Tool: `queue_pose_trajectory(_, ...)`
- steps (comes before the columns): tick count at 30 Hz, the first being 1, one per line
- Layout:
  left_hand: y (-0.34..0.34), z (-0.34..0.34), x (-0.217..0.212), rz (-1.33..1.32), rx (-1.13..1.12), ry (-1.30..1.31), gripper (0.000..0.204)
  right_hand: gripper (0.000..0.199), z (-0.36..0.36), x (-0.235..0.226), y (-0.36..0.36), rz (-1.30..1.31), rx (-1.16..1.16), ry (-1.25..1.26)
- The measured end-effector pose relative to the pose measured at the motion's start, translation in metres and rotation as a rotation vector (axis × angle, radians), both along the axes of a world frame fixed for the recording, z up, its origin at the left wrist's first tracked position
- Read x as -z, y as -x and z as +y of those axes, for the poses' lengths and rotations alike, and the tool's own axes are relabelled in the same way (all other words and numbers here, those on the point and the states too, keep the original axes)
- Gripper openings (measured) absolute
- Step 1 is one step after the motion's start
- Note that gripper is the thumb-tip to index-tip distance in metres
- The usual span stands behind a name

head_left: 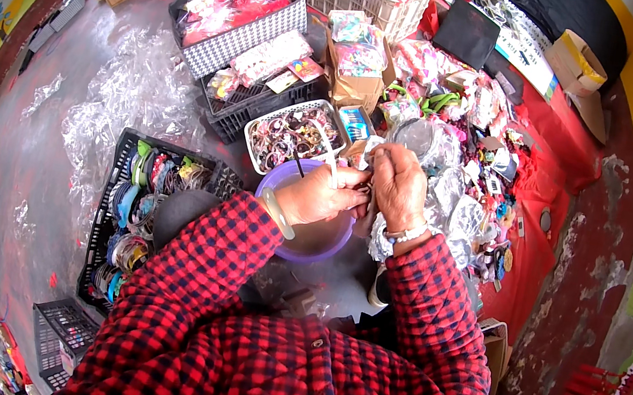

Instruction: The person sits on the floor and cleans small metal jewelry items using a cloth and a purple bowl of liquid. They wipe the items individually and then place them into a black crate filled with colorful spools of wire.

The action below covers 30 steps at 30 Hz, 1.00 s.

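My left hand (317, 196) is closed, with a thin white band (330, 154) sticking up out of its fingers; the kind of band I cannot make out. Close against it, my right hand (401, 185) is pinched shut, and whatever sits between its fingertips is hidden. Both hands are over a purple basin (307, 256). A short dark strip (299, 166) shows beside the left hand; whether it belongs to the band is unclear. Just beyond stands a white basket (250, 136) heaped with hair ties (290, 133).
On the left a black crate (94, 244) holds headbands. Plastic crates with packaged goods and a cardboard box (360, 88) stand ahead. Clear plastic bags (451, 195) and small accessories pile up on red cloth (529, 250) at right. Crumpled plastic film (133, 92) covers floor at left.
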<state>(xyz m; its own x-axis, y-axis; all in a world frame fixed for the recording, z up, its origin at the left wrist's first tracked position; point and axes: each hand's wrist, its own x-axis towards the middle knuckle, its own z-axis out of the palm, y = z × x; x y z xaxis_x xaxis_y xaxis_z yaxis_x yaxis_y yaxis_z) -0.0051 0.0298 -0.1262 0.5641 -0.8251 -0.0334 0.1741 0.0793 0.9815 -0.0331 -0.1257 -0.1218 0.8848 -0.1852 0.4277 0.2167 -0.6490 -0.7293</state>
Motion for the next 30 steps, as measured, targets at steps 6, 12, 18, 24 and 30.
queue_pose_trajectory(6, 0.005, 0.003, 0.003, 0.018, 0.065, -0.023, 0.043, 0.019, -0.036, 0.025, -0.017, 0.211, 0.113, -0.381)
queue_pose_trajectory(12, -0.012, 0.006, 0.006, 0.152, -0.126, 0.006, 0.030, 0.014, -0.017, -0.026, 0.001, -0.033, 0.116, -0.598)
queue_pose_trajectory(18, -0.005, 0.002, 0.006, 0.173, -0.210, 0.058, 0.024, 0.017, 0.022, -0.011, 0.009, -0.253, -0.186, 0.094)
queue_pose_trajectory(24, -0.005, 0.000, 0.003, 0.182, -0.077, 0.062, 0.023, 0.008, 0.013, -0.004, -0.001, -0.223, -0.056, -0.035)
queue_pose_trajectory(30, 0.005, -0.001, -0.003, 0.067, 0.032, 0.007, 0.022, 0.014, -0.018, 0.012, -0.012, 0.036, 0.144, -0.168)
